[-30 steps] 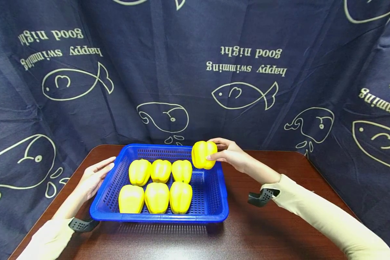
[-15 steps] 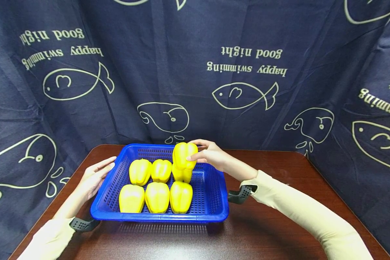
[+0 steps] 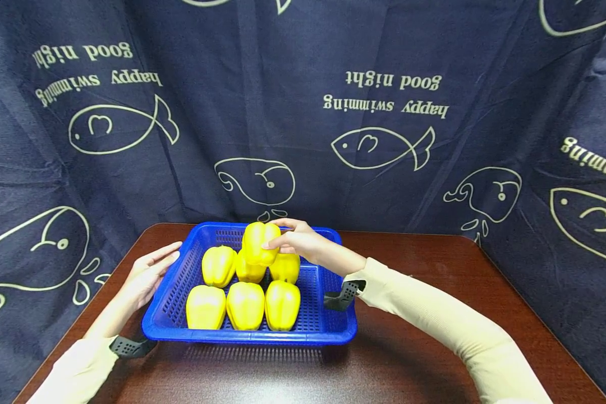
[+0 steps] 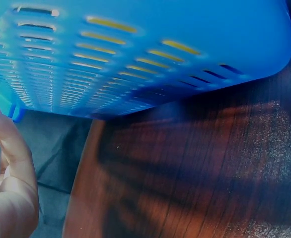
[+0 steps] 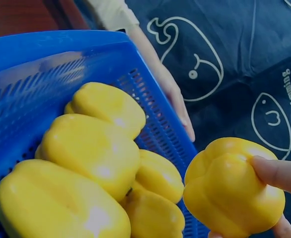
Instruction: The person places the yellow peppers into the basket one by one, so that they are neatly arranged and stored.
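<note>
A blue perforated plastic basket (image 3: 252, 337) holds several yellow bell peppers (image 3: 246, 306) in two rows. Above the back row, my right hand (image 3: 304, 243) holds another yellow bell pepper (image 3: 257, 241) between thumb and fingers. This raised pepper partly covers the middle pepper of the back row in the head view. Up close in the right wrist view, the thumb (image 5: 277, 173) presses on the held pepper's side. At the basket's left side, my left hand (image 3: 145, 278) rests along the outer wall with fairly straight fingers, also seen beside the basket wall (image 4: 225, 29) in the left wrist view.
The basket stands on a dark reddish-brown wooden table (image 3: 414, 348). A dark blue curtain (image 3: 303, 112) with white fish and whale drawings closes off the back and sides. Black wrist straps (image 3: 344, 294) sit on both forearms.
My right hand has carried the bell pepper leftward, from the basket's back right corner to above the middle of the back row. The left hand and basket look unmoved.
</note>
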### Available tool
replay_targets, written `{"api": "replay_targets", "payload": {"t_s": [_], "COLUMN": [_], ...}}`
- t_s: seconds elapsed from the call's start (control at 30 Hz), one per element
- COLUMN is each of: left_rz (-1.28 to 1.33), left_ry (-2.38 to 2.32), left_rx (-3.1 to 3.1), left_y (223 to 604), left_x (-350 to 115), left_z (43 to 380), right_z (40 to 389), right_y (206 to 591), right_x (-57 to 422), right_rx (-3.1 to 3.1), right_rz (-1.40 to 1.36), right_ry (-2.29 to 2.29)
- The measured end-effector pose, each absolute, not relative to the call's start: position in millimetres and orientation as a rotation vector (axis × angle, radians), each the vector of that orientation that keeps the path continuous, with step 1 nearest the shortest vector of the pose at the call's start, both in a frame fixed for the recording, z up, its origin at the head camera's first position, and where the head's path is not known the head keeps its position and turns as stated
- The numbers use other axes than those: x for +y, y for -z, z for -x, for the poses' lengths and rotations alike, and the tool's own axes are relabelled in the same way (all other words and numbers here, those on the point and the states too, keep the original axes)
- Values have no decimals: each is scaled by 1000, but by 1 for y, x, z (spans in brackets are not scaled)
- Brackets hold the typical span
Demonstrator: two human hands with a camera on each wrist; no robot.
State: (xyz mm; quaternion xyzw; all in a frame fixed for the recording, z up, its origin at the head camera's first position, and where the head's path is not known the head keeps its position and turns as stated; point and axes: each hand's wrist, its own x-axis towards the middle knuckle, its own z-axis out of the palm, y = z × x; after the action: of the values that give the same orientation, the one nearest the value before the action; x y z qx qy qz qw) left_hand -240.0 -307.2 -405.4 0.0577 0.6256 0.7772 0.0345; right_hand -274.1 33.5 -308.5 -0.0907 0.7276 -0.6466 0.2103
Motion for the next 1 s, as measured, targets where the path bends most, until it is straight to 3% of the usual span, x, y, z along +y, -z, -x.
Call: {"api": "replay_targets", "payload": {"t_s": [1.0], "left_rz": [-205], "left_ry": [-2360], "left_rx": [1955], "left_y": [405], "left_x": [-307], "left_z": [238], "right_z": [275], "right_y": [343], "right_x": [-28], "right_rx": [2117], "right_rz": [207], "right_ry": [1748]}}
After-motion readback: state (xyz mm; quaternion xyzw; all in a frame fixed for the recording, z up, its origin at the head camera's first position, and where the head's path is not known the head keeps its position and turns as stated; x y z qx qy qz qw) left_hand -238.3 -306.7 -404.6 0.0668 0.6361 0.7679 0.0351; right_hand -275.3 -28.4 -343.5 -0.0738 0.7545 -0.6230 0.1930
